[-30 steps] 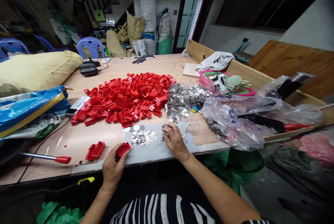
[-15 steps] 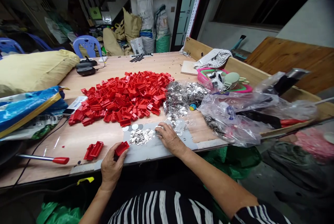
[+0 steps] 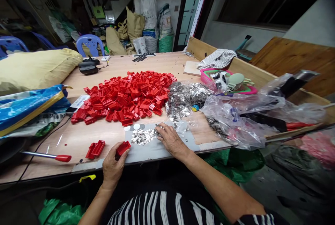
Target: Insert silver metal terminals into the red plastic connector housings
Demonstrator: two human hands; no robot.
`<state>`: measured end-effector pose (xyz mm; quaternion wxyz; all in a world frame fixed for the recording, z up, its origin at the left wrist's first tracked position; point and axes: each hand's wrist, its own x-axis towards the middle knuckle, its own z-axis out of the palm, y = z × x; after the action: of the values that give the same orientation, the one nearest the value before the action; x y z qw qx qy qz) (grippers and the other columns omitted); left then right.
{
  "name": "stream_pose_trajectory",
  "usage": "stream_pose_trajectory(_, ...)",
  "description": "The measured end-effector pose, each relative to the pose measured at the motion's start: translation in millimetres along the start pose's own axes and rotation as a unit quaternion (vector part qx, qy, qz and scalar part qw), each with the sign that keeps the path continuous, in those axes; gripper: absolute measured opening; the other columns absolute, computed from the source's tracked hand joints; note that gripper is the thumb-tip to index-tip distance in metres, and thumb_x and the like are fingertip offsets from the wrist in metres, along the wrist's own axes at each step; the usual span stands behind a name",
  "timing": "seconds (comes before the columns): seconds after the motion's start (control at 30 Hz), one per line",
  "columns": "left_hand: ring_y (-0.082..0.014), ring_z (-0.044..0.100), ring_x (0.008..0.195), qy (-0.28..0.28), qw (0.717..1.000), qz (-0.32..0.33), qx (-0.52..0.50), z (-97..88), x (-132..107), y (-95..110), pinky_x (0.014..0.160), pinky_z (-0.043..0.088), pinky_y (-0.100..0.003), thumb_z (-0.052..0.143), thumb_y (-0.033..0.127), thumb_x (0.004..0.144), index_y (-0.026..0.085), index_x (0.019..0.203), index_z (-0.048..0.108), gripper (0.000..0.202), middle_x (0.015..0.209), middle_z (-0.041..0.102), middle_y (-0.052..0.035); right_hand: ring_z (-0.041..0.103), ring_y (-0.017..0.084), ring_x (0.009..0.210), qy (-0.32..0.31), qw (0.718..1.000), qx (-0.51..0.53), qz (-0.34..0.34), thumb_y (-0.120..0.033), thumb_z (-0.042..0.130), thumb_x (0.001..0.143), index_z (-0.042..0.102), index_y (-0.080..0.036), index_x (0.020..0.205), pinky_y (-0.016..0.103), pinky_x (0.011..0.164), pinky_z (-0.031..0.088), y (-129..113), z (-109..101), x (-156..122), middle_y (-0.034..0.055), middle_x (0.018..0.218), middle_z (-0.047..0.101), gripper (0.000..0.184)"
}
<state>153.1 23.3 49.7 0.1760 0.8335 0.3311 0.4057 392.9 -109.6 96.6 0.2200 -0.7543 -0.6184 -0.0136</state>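
Observation:
My left hand grips a red plastic housing, a small open-topped box, between thumb and fingers at the table's front edge. My right hand rests on the grey mat, its fingers curled down on a few small metal pieces; their exact shape is too small to make out. Between the hands lies a flat pile of shiny small metal pieces. Two or so more red housings sit together left of my left hand. Behind is a large heap of red housings.
Plastic bags of metal parts lie right of the heap. Further right are a crumpled clear bag and a pink basket. At left are a red-tipped lever, a white device and a yellow sack.
The view has shifted slightly. My right fingers have moved a little over the metal pieces; my left hand still holds the red housing.

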Motion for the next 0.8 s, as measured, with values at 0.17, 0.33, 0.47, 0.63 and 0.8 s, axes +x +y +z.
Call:
stream_pose_trajectory(0.17, -0.0209, 0.068, 0.091, -0.002, 1.000, -0.007, -0.002, -0.2, -1, -1, 0.081, 0.053, -0.032, 0.064, 0.039, 0.082, 0.019, 0.114, 0.059, 0.038, 0.103, 0.070, -0.0068, 0.050, 0.026, 0.117, 0.000, 0.999, 0.039, 0.009, -0.014, 0.054, 0.087, 0.046, -0.019, 0.131, 0.045, 0.098, 0.044, 5, -5, 2, 0.0152, 0.133, 0.048, 0.045)
stream_pose_trajectory(0.33, -0.0213, 0.068, 0.092, -0.004, 1.000, -0.006, -0.003, -0.6, 0, 1, 0.080, 0.053, -0.032, 0.063, 0.038, 0.083, 0.018, 0.113, 0.059, 0.036, 0.103, 0.070, -0.0075, 0.048, 0.024, 0.123, 0.010, 0.992, 0.127, 0.012, -0.016, 0.049, 0.089, 0.043, -0.022, 0.134, 0.044, 0.103, 0.041, 11, -11, 4, 0.0129, 0.134, 0.049, 0.045)
stream_pose_trajectory(0.47, -0.0217, 0.068, 0.092, -0.001, 1.000, -0.001, -0.001, -0.6, 1, 2, 0.080, 0.054, -0.033, 0.063, 0.038, 0.083, 0.018, 0.113, 0.059, 0.036, 0.103, 0.071, -0.0084, 0.049, 0.022, 0.122, 0.019, 0.982, 0.185, 0.015, -0.021, 0.047, 0.091, 0.050, -0.019, 0.126, 0.041, 0.104, 0.040, 14, -19, 6, 0.0124, 0.129, 0.054, 0.035)
stream_pose_trajectory(0.63, -0.0211, 0.068, 0.090, 0.000, 1.000, 0.003, 0.004, -1.1, 1, 2, 0.080, 0.054, -0.032, 0.064, 0.037, 0.083, 0.017, 0.113, 0.059, 0.036, 0.102, 0.071, -0.0085, 0.058, 0.021, 0.107, 0.090, 0.976, 0.197, 0.020, -0.022, 0.047, 0.092, 0.058, -0.020, 0.107, 0.036, 0.094, 0.046, 22, -38, 6, 0.0090, 0.111, 0.063, 0.019)
stream_pose_trajectory(0.8, -0.0217, 0.068, 0.092, -0.001, 1.000, 0.006, 0.007, -1.8, 1, 2, 0.080, 0.054, -0.033, 0.063, 0.037, 0.083, 0.017, 0.114, 0.058, 0.036, 0.103, 0.071, -0.0086, 0.061, 0.020, 0.085, 0.080, 0.986, 0.107, 0.099, -0.026, 0.046, 0.093, 0.061, -0.019, 0.089, 0.032, 0.080, 0.049, 48, -52, 2, 0.0065, 0.088, 0.065, 0.017)
